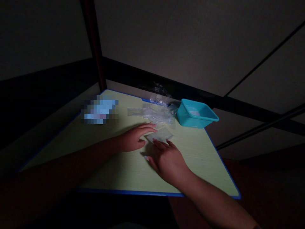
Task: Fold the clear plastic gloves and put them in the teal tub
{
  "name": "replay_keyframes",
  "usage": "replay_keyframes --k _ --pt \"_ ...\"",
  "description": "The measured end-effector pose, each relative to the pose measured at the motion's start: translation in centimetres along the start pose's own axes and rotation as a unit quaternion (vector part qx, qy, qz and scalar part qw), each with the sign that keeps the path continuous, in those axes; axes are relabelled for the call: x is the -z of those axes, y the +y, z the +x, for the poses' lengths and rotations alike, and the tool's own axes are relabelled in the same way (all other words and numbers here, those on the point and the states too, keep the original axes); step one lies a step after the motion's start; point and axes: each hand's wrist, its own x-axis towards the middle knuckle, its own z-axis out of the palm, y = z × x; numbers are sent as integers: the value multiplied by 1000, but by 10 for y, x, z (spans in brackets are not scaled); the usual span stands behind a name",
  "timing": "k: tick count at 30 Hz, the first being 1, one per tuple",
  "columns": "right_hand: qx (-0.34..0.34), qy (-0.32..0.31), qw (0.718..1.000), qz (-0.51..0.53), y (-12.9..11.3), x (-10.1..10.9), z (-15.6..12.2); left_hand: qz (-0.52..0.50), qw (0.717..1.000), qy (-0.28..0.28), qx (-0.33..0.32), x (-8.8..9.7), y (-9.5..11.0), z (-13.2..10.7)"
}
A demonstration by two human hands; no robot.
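Note:
A small clear plastic bag (160, 135) lies flat on the pale table, between my two hands. My left hand (135, 136) is at its left edge with fingers stretched out and the thumb apart. My right hand (168, 157) is at the bag's near edge, its fingertips over or touching it and its thumb spread to the left. Neither hand visibly grips anything. Just beyond, more clear plastic bags (154, 113) lie in a loose overlapping pile.
A turquoise plastic basket (190, 122) stands at the table's right back edge with something pale inside. A blurred-out light-blue item (101, 109) lies at the left back. The table (128, 175) has a blue rim, and a wall (166, 38) rises behind it.

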Motion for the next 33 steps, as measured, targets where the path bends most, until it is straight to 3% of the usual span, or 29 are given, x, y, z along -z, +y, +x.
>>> replay_keyframes --k 3,6,13,18,22,25,28,30,33 --pt "26 63 995 66 5 4 -2 -32 999 0 -3 -1 -5 2" --pt "51 152 966 201 12 11 -4 -105 994 11 9 -1 -7 4" --pt "-46 252 833 490 33 17 3 -201 967 19 157 1 4 4" --pt "-119 253 702 655 44 4 13 -322 920 46 216 3 8 6" --pt "-154 247 648 704 49 0 22 -418 870 50 256 8 12 8" --pt "-181 238 637 710 52 -1 27 -446 844 46 296 11 13 9" --pt "-214 212 653 695 56 -5 31 -438 834 71 327 12 12 9" --pt "-226 194 686 664 59 -9 33 -406 840 102 345 12 10 10" --pt "-214 201 778 555 65 -13 32 -355 853 124 362 12 9 11"
